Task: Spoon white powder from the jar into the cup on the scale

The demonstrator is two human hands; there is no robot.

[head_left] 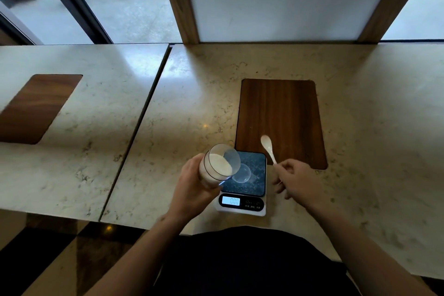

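Observation:
My left hand (pixel 192 184) grips a clear jar (pixel 219 163) of white powder, lifted and tilted with its open mouth toward the right, over the left edge of the scale (pixel 254 170). A small clear cup (pixel 243 174) stands on the scale's dark platform, partly behind the jar's rim. My right hand (pixel 296 179) holds a white spoon (pixel 268 148) by its handle, to the right of the scale, with the bowl pointing up and away over the wooden inlay. The bowl looks empty. The scale's lit display (pixel 231 200) shows zeros.
The scale sits near the front edge of a marble counter (pixel 192 108). A dark wooden inlay (pixel 281 120) lies just behind it, and another wooden inlay (pixel 36 106) is at far left. A seam (pixel 144 113) splits the counter. A wall panel and windows stand behind.

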